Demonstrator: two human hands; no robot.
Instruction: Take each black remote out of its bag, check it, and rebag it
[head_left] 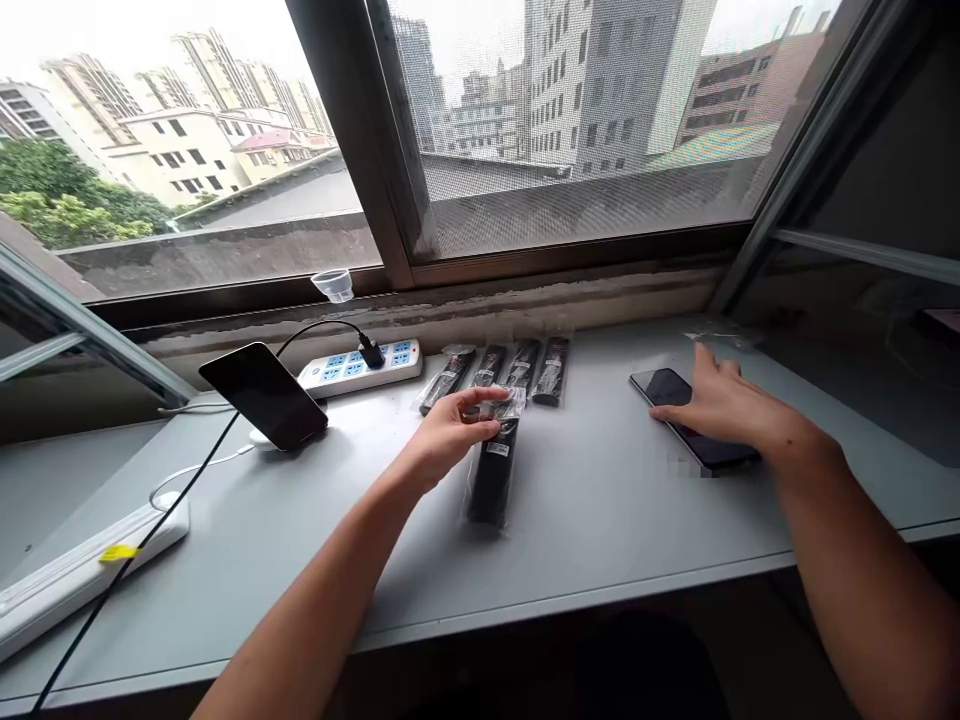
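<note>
My left hand [448, 435] pinches the top end of a clear plastic bag with a long black item [492, 490] inside. A small white label shows near its upper end; what the black item is, I cannot tell. The bag lies at the middle of the grey table, its lower end toward me. On the right, my right hand [724, 402] is over a dark smartphone [661, 382], thumb and fingers apart. The hand hides part of the phone, and whether it touches the phone is unclear.
Several similar bagged black items [517, 370] lie in a row by the window wall. Left of them are a white power strip [360, 367] with a black plug and a tablet [264, 395] on a stand. Cables and a white bar-shaped object [97, 560] occupy the left side.
</note>
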